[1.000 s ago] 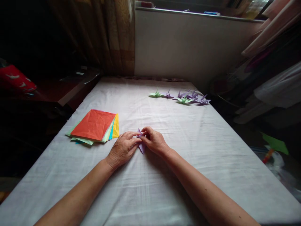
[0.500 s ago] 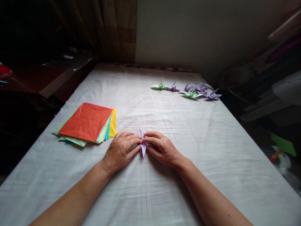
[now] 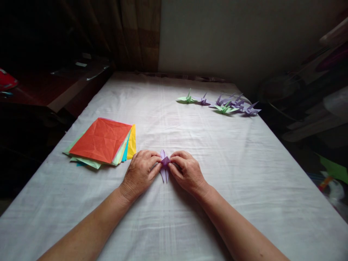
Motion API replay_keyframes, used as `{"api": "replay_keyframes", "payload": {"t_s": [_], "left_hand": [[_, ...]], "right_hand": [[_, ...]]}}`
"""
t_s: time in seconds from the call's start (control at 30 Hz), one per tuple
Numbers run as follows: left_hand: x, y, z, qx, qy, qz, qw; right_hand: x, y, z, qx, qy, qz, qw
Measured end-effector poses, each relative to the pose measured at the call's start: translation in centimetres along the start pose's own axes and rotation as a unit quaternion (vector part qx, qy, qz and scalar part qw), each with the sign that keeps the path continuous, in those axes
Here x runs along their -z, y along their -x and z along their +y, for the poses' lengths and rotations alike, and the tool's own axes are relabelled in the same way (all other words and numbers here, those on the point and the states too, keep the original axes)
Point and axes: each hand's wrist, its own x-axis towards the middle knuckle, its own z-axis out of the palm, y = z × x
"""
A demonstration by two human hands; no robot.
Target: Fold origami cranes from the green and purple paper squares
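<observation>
A small, partly folded purple paper piece (image 3: 164,165) lies on the white cloth between my two hands. My left hand (image 3: 140,173) pinches its left side with curled fingers. My right hand (image 3: 187,172) pinches its right side in the same way. Two narrow points of the paper stick out toward me below the fingers. Left of my hands lies a stack of coloured paper squares (image 3: 102,142) with a creased orange sheet on top.
Several folded paper cranes (image 3: 223,103), purple and green, stand in a row at the far right of the white-clothed table (image 3: 190,217). A dark wooden desk (image 3: 67,90) is at the left, clutter at the right.
The camera has tilted down, so the table sits higher in view. My fingers have closed tighter on the purple paper, which now looks narrower with two points showing below.
</observation>
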Motion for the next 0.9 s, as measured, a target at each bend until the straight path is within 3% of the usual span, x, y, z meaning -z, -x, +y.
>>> {"api": "replay_keyframes", "payload": {"t_s": [0.53, 0.67, 0.77, 0.9], "left_hand": [[-0.38, -0.08, 0.27, 0.056, -0.021, 0.044, 0.997], [-0.04, 0.05, 0.32, 0.016, -0.017, 0.076, 0.997], [0.07, 0.17, 0.36, -0.029, -0.036, 0.060, 0.997], [-0.16, 0.24, 0.19, -0.032, -0.049, 0.038, 0.998]], "right_hand": [[-0.78, -0.86, -0.69, -0.050, 0.096, 0.006, 0.994], [-0.85, -0.90, -0.84, -0.054, 0.101, 0.009, 0.993], [-0.95, -0.83, -0.81, -0.057, 0.108, 0.009, 0.993], [-1.03, -0.69, -0.74, -0.057, 0.114, 0.018, 0.992]]}}
